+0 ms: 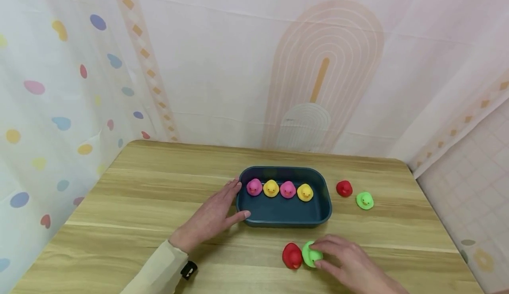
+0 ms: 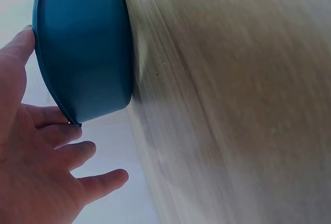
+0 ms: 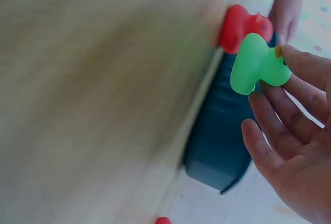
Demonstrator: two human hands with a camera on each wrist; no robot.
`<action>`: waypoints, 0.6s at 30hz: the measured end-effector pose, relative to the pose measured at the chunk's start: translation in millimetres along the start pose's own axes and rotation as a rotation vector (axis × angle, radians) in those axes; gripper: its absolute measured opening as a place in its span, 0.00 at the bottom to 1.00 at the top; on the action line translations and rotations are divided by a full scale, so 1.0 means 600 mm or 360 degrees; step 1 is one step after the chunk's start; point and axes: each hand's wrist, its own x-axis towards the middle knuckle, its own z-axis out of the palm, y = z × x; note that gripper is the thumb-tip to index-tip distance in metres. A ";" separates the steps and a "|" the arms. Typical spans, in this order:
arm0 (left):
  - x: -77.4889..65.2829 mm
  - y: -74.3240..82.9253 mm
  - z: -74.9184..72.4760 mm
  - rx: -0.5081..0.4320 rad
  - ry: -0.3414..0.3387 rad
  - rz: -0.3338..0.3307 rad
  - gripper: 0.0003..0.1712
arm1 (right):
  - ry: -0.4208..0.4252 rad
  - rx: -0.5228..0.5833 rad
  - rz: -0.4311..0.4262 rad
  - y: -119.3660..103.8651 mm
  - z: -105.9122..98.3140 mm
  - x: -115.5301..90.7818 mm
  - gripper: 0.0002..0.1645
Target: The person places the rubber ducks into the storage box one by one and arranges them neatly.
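A dark blue rectangular tray (image 1: 284,214) holds a row of rubber ducks: a pink duck (image 1: 254,187), a yellow duck (image 1: 271,189), another pink duck (image 1: 288,190) and another yellow duck (image 1: 305,192). My left hand (image 1: 212,216) rests on the tray's left end, thumb at the front rim and fingers at the far corner, fairly straight. In front of the tray, my right hand (image 1: 350,258) pinches a green duck (image 3: 254,64) between thumb and fingers. Just left of that duck is a red duck (image 1: 292,256); whether they touch I cannot tell.
Right of the tray sit another red duck (image 1: 344,189) and another green duck (image 1: 365,200). The wooden table (image 1: 159,174) ends at a patterned curtain (image 1: 222,64) behind. A black band (image 1: 188,269) is at the left sleeve.
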 end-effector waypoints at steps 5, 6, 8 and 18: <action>0.000 0.001 0.001 0.0000 0.0006 -0.0006 0.50 | 0.0195 -0.0064 -0.0138 -0.016 -0.010 -0.002 0.20; 0.000 0.001 0.000 0.0001 0.0007 -0.0007 0.50 | 0.0248 -0.0081 -0.0179 -0.018 -0.011 -0.002 0.19; -0.001 0.001 0.000 0.0001 0.0006 -0.0010 0.50 | 0.0349 -0.0111 -0.0227 -0.023 -0.013 -0.002 0.17; -0.001 0.002 0.000 -0.0017 0.0001 -0.0010 0.51 | 0.0757 -0.0173 -0.0503 -0.027 -0.018 0.013 0.24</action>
